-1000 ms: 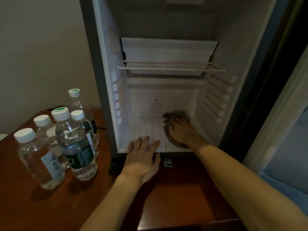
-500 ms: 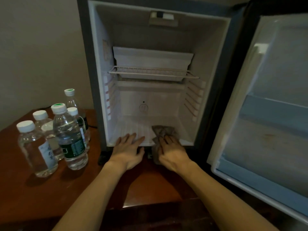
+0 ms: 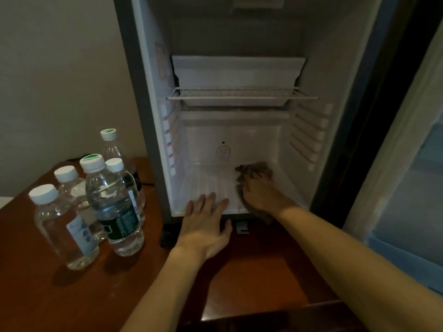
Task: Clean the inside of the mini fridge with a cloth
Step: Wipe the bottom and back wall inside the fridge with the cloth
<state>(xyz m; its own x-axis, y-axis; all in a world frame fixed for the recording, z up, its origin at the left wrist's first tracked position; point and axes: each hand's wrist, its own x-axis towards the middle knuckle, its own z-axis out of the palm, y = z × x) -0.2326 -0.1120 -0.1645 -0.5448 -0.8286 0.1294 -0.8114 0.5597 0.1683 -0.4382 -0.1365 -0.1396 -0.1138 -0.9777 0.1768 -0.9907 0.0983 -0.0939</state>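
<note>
The open mini fridge (image 3: 347,68) stands on a wooden table, its white interior bare except for a wire shelf (image 3: 242,97) and a tray above it. A brownish cloth (image 3: 257,167) lies on the ribbed fridge floor at the right, near the back wall. My right hand (image 3: 262,194) lies on top of the cloth, palm down, pressing it onto the floor. My left hand (image 3: 206,224) rests flat on the fridge's front lip, fingers spread and reaching just inside.
Several water bottles (image 3: 112,207) with white and green caps stand on the wooden table (image 3: 72,295) left of the fridge. The fridge door (image 3: 412,188) hangs open at the right. A small metal hinge piece (image 3: 241,227) sits below the front edge.
My right hand has pushed the cloth from the fridge's front lip back toward the rear of the floor. The camera has moved closer. My left hand stays on the front edge.
</note>
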